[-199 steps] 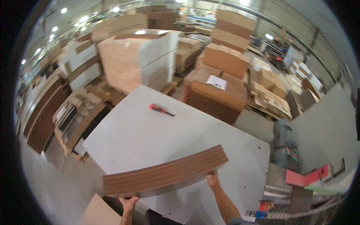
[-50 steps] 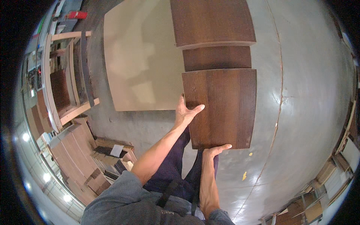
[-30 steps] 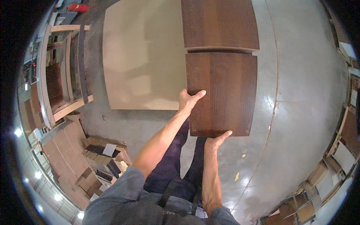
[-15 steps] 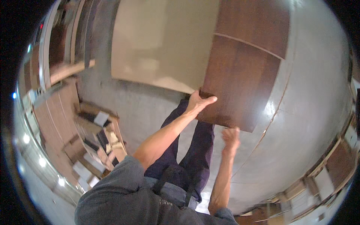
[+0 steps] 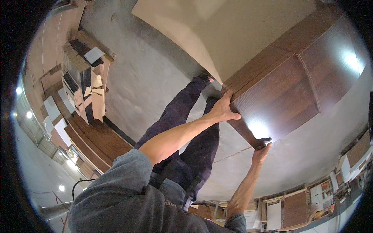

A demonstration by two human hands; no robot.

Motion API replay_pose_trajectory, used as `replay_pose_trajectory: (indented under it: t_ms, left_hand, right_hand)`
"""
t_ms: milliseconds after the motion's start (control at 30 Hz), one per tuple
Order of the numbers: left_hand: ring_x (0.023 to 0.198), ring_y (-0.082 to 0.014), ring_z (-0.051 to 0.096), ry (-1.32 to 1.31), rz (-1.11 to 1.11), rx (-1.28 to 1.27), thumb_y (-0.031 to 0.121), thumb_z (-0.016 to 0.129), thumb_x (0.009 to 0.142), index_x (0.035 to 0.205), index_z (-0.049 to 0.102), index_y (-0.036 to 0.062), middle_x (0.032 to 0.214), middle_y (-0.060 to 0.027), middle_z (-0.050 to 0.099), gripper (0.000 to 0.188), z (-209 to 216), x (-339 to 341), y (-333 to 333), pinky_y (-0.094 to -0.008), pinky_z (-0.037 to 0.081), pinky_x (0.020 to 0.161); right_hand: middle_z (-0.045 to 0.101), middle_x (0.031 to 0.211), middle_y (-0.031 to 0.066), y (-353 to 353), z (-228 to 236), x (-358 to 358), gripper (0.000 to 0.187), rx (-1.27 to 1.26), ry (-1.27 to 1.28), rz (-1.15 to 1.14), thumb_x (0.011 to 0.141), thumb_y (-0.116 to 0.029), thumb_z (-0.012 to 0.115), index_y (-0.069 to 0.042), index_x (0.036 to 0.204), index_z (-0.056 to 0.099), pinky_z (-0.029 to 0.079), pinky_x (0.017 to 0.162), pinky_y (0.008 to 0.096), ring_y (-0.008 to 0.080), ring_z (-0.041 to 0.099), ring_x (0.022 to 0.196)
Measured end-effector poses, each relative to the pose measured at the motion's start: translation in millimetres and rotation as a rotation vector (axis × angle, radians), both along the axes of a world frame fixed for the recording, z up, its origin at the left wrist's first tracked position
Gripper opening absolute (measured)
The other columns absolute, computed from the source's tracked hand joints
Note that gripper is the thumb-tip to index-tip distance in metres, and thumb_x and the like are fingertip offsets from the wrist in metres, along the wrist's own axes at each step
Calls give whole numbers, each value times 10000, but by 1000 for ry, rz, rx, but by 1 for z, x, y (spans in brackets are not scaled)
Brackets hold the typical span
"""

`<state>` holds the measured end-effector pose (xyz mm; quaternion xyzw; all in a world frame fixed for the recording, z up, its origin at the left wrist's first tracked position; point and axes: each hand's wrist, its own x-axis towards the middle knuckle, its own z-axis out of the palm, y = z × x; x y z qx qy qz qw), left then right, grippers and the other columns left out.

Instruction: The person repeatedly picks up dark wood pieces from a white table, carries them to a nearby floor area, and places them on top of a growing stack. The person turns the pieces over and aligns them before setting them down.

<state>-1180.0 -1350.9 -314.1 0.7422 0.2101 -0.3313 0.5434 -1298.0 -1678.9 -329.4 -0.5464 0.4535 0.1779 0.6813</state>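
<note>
Short-sleeved grey shirt (image 5: 116,198), dark trousers (image 5: 200,153)

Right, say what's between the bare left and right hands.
The near end of the dark brown wood-grain panels, seen in the head view, spans from left hand to right hand; a small black shape by the latter is unclear.

Grey floor (image 5: 147,58), plain and smooth, crossed by a thin line (image 5: 233,153). Left: a pile of cut boards (image 5: 79,83) stands at floor level, a white paper (image 5: 94,55) on its top; its base is unclear. Top: a broad tan board (image 5: 233,27), bordered along its right edge by two adjoining brown stacks (image 5: 281,97), whose support is hidden.
</note>
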Motion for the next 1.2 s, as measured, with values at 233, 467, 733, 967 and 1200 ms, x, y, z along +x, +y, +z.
replay_pose_trajectory:
  t_ms: [233, 467, 733, 967, 1200]
  left_hand:
    - [1293, -414, 471, 48, 18, -14, 252, 854, 599, 1416, 304, -117, 1370, -336, 465, 1052, 3, 3, -1, -404, 363, 1106]
    - [1259, -413, 511, 49, 39, -11, 244, 867, 579, 1380, 355, -128, 1337, -328, 503, 1020, 0, 6, 1, -396, 390, 1084]
    - [1296, -425, 475, 39, 9, -62, 337, 858, 593, 1407, 295, -167, 1383, -364, 438, 1110, -4, 10, 1, -396, 364, 1111]
    - [1271, -436, 495, -118, -64, -30, 360, 862, 595, 1397, 329, -144, 1348, -363, 475, 1087, -17, 144, -44, -421, 385, 1098]
    - [1198, -419, 555, -82, -127, -15, 273, 869, 596, 1327, 428, -97, 1269, -309, 559, 930, -21, 218, -59, -441, 434, 1041]
  right_hand:
    - [519, 1285, 131, -5, 3, -4, 754, 138, -27, -64, 937, -643, 497, -25, 1362, 416, 323, 1097, 461, 255, 458, 1252]
    - [563, 1144, 85, -10, -6, -9, 535, 150, -11, -132, 995, -546, 468, -54, 1203, 505, 381, 1025, 412, 216, 521, 1091]
    - [556, 1254, 76, -29, -16, -9, 605, 227, -3, -19, 981, -578, 468, -71, 1312, 483, 337, 1094, 409, 233, 521, 1177]
    - [468, 1437, 116, -59, -16, 123, 724, 186, -326, 11, 964, -584, 480, -57, 1452, 389, 309, 1122, 458, 293, 438, 1316]
    - [463, 1441, 86, -56, -4, 245, 721, 66, -157, -49, 959, -581, 500, -62, 1449, 396, 319, 1130, 465, 299, 425, 1323]
